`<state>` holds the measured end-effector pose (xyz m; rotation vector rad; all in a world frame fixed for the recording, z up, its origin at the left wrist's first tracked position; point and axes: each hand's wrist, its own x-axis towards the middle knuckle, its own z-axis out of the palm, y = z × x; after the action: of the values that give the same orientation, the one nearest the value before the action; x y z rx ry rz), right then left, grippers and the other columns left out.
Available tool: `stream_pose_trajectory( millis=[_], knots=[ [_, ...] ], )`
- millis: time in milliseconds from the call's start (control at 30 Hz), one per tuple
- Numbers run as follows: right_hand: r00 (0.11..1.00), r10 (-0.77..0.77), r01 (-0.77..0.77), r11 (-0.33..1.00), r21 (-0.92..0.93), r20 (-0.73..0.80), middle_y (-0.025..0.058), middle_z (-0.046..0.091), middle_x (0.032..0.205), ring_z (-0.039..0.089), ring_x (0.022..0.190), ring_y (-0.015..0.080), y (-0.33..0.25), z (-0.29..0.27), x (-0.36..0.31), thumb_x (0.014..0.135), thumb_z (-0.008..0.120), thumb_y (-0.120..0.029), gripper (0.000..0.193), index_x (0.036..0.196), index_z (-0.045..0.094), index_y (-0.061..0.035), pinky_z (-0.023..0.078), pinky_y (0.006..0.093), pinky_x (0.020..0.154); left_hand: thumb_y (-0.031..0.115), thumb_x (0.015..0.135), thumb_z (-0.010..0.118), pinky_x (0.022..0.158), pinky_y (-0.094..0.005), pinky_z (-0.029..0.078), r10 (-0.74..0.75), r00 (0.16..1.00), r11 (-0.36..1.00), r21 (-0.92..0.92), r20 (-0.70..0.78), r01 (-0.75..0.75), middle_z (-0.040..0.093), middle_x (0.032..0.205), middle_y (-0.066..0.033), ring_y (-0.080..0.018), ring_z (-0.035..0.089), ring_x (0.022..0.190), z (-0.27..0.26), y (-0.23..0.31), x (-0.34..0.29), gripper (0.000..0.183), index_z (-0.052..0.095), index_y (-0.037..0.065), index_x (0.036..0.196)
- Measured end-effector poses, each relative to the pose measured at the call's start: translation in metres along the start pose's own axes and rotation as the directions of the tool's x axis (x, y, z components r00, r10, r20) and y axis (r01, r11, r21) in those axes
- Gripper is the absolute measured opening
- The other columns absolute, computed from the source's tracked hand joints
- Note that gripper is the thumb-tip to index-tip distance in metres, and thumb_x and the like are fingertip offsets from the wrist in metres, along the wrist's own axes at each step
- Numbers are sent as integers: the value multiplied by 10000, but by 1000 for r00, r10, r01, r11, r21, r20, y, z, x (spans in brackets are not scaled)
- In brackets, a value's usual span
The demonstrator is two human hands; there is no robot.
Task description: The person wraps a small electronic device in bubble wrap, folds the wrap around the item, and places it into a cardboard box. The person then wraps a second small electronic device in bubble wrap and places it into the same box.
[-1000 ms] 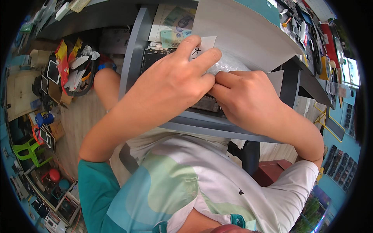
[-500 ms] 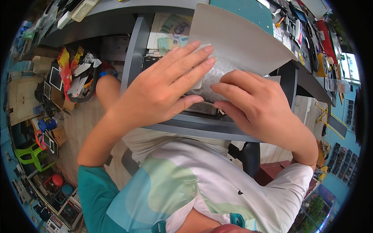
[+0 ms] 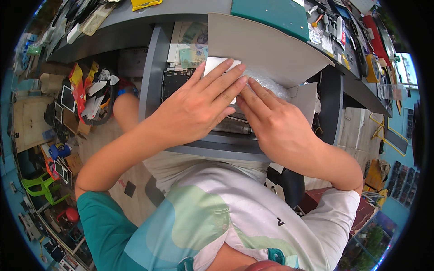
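A cardboard box with a raised pale lid (image 3: 266,47) sits in the open desk drawer (image 3: 156,67). Crumpled clear bubble wrap (image 3: 273,86) shows inside it. My left hand (image 3: 199,106) lies with straight fingers over the white flap (image 3: 212,65) on the box's left side. My right hand (image 3: 280,122) reaches in from the right, its fingers stretched out over the bubble wrap, tips against the left fingertips. Both palms face down, and what lies beneath the fingers is hidden. The box's right flap (image 3: 304,100) stands beside my right hand.
Banknotes (image 3: 192,56) and a dark flat device (image 3: 174,83) lie in the drawer left of the box. A clear-topped case (image 3: 233,125) is near its front. On the desk are a green mat (image 3: 280,18) and several tools (image 3: 332,27). A red-yellow bag (image 3: 79,86) hangs at left.
My right hand has moved left, its curled fingers now straightened and meeting the left fingertips. My left hand has shifted slightly left. More of the white flap and the right flap shows.
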<state>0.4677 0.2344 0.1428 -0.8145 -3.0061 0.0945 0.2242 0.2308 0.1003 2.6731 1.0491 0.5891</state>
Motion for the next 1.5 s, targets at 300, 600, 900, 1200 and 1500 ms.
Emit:
stream_pose_trajectory(
  millis=[300,600,900,1200,1500],
  knots=[
    [984,7,13,994,109,-180,270,655,1285,659,1183,401,1,-28,-19,858,763,-136,432,1204,682,110,566,473,977,100,944,714,1166,-597,442,23,1000,1000,15,-22,-22,498,1590,-200,-401,473,1485,3,0,4,604,531,-29,1505],
    [841,452,-275,831,484,-298,169,700,1143,693,986,352,5,-11,-67,780,932,-280,544,1159,692,28,566,420,805,128,907,754,1134,-538,483,16,997,999,-27,-72,-18,527,1469,-212,-441,519,1393,7,-1,1,628,575,34,1502],
    [936,207,-127,952,277,-284,169,662,1253,657,1192,361,7,20,-53,800,887,-226,455,1115,726,60,567,442,990,297,834,823,1107,-522,509,50,997,998,35,-57,-48,540,1407,-218,-455,543,1334,2,2,1,749,587,28,1493],
    [540,312,-217,949,229,-781,197,677,1280,662,1203,321,49,0,-25,873,871,-142,649,1425,575,25,526,386,1022,294,849,810,1102,-538,514,87,993,992,100,-85,-79,557,1388,-233,-456,562,1315,5,5,-1,738,580,-27,1472],
    [740,307,-34,906,422,-599,231,694,1312,735,1063,325,35,4,-50,887,846,-107,505,1341,674,31,595,383,913,302,836,801,1112,-504,508,67,994,990,132,-90,-55,585,1375,-230,-439,576,1304,3,7,0,719,597,-62,1421]
  ],
)
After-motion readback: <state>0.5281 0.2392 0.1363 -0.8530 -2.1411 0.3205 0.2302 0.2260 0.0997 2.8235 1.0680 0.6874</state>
